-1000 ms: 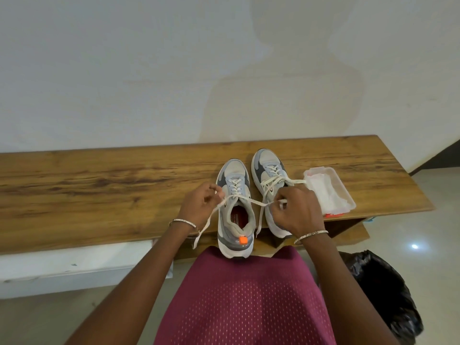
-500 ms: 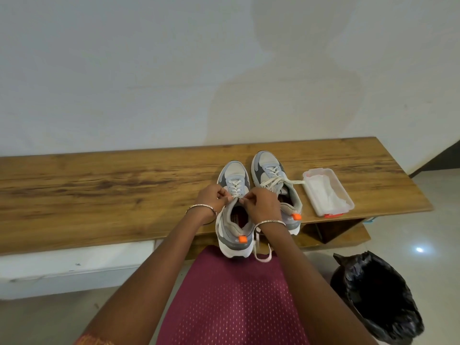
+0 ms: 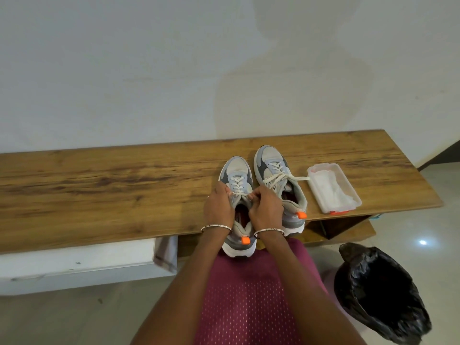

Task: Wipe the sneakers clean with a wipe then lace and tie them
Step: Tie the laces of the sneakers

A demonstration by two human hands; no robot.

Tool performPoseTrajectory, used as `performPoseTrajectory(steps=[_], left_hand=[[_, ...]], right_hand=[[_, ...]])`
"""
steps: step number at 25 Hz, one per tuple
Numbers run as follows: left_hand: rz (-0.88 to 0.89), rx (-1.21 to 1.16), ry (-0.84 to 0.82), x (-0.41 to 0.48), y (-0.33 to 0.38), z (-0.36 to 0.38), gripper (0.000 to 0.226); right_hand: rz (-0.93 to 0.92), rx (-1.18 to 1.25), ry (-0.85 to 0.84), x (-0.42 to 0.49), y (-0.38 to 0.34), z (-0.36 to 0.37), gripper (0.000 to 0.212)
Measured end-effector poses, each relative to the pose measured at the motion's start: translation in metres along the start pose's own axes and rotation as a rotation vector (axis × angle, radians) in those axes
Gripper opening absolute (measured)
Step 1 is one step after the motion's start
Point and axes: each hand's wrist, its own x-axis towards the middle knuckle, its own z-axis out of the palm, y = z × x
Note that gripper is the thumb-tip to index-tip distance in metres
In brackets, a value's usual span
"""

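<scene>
While pinching the white lace (image 3: 238,194) over the tongue of the near grey-and-white sneaker (image 3: 236,171), pressed close together, almost knuckle to knuckle: left hand (image 3: 219,210) with fingers curled tight on one end of that lace, right hand (image 3: 267,210) with fingers curled tight on the other. Laced in crosses up the front, with the toe pointing to the wall (image 3: 149,70) and the heel, marked by an orange tab (image 3: 245,240), jutting past the near edge of the wooden bench (image 3: 99,190). Just beside it on the right and set a little farther back, a second sneaker (image 3: 270,158) of the same pair, toe likewise to the wall, heel at the bench edge, loose lace ends (image 3: 281,178) spilling across its right side. Near those ends but apart from the shoe, a clear plastic tub of white wipes (image 3: 333,188), lying lengthwise toward the right end of the bench, with a red-orange clasp at its near end. Round each wrist, a thin metal bangle (image 3: 216,227). Below the arms, a maroon perforated garment (image 3: 249,295). Under the bench on the left, a white unit (image 3: 74,265). Down on the pale floor (image 3: 435,220) at the right, a black bin bag (image 3: 380,295), mouth open upward.
</scene>
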Motion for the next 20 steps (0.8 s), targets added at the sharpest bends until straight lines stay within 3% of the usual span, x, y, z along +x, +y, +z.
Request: performPoseTrajectory(steps=[6,10,14,18,20], left_hand=[[-0.051,0.0,0.086,-0.004,0.001,0.008,0.011],[-0.052,-0.01,0.033,0.0,0.0,0.004,0.007],[0.002,-0.043,-0.099,0.007,-0.015,-0.016,0.009],[0.057,-0.05,-0.196,0.007,-0.024,-0.042,0.017],[0.002,-0.191,-0.224,0.006,-0.021,-0.048,0.021]], right_hand=[[0.094,-0.012,0.064,-0.006,-0.004,0.006,0.005],[0.122,0.0,0.055,-0.006,-0.006,0.007,0.004],[0.108,0.059,-0.081,0.001,-0.001,-0.003,0.009],[0.082,-0.047,-0.226,-0.003,0.003,-0.026,0.029],[0.069,-0.056,-0.295,-0.004,0.006,-0.039,0.038]])
